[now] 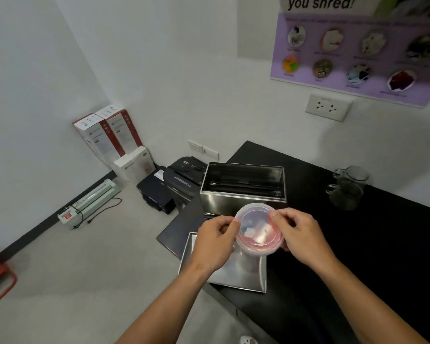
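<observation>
Left grip [215, 240] and right grip [299, 238] are both clamping on the round plastic tub [257, 230], one at each side of its rim. Left fingers are curling round the near-left edge. Right thumb and forefinger are pinching the lip at the upper right, with the other fingers cupping below.

The tub is hanging in the air above the flat steel lid [246, 274] that is lying on the black tabletop [358, 244]. It is just in front of the open steel box [243, 202].

Handling notes:
- The tub is looking thin-walled and clear with a reddish tint. I'd judge it light and a bit springy, likely flexing if squeezed at mid-wall.
- Small white and bluish scraps [258, 235] are showing through the top. They are probably adding little weight and sliding about on any tilt.
- The plastic is smooth, so probably slick under dry fingers.
- Best hold, to my eye, is the stiffer rim at opposite sides, as the grips are doing.
- For peeling the cover, one grip should be bracing the wall just under the rim while the other is lifting the lip.
- Whether the cover is sealed or parting, I cannot tell; the picture is blurring there.

Further out, two glass jars [348, 187] are standing well apart at the back right of the tabletop. A shredder [184, 180] is sitting on the floor near the tabletop's far-left corner.
</observation>
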Tool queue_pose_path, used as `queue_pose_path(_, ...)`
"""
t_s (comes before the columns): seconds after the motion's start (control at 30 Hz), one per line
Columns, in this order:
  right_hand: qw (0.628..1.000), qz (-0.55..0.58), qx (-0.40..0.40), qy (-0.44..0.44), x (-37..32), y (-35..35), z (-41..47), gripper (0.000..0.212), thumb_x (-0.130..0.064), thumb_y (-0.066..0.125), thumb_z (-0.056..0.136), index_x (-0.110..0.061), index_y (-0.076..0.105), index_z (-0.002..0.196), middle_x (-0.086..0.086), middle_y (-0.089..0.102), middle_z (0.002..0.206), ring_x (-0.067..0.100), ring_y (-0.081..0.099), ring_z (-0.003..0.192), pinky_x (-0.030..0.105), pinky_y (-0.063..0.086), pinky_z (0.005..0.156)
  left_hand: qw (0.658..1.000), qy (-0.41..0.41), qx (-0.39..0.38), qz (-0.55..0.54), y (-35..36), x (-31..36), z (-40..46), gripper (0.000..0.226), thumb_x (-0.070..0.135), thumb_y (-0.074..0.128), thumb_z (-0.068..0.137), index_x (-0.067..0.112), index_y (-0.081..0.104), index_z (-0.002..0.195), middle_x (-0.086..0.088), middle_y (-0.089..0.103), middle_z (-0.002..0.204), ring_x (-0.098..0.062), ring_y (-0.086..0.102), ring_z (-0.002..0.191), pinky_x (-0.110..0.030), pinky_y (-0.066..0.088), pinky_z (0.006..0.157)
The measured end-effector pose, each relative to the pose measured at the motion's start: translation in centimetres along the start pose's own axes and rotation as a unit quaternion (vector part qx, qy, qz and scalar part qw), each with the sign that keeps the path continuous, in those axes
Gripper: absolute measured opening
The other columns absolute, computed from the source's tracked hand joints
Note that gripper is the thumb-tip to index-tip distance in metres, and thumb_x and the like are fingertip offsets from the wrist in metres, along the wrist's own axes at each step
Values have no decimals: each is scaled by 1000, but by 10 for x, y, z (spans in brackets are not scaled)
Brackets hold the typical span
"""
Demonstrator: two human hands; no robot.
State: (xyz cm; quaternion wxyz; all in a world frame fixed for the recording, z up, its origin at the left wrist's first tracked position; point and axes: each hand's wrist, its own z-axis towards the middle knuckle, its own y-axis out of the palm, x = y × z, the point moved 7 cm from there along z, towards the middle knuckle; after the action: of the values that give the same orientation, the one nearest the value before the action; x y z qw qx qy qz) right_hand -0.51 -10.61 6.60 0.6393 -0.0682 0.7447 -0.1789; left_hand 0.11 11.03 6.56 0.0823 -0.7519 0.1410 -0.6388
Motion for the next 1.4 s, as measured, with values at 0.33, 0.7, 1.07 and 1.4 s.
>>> queue_pose_path(0.33, 994, -59, 57, 69, 85, -72, 1, 19, -37, 66, 99, -27, 78, 89, -5, 74, 80, 14, 72, 77, 36, 59, 68, 992, -27, -98, 68, 109, -20, 23, 23, 31, 60, 103, 27, 80, 93, 9, 69, 67, -5, 60, 53, -37, 57, 65)
queue_pose_path(0.7, 989, -78, 58, 111, 126, -100, -6, 20, -39, 62, 101, -30, 75, 89, -4, 74, 81, 14, 72, 73, 34, 59, 64, 985, -43, -153, 62, 161, -34, 20, 21, 31, 55, 108, 23, 75, 107, -6, 68, 75, -7, 56, 53, -23, 48, 57)
queue_pose_path(1.07, 970, -214, 84, 82, 101, -117, -6, 44, -54, 63, 95, -19, 73, 120, -1, 65, 102, 17, 66, 91, 36, 57, 80, 990, -54, -113, 67, 132, -44, 7, 32, 31, 60, 106, 19, 63, 135, 9, 67, 95, -6, 66, 69, -9, 49, 59)
queue_pose_path(1.4, 998, 8, -38, 40, 38, -30, -11, 35, -36, 68, 96, -20, 71, 127, -7, 73, 111, 6, 69, 98, 32, 55, 95, 989, -53, 48, 132, -1, -78, 2, 28, 35, 62, 103, 19, 71, 125, 13, 73, 110, 2, 67, 103, -6, 47, 82)
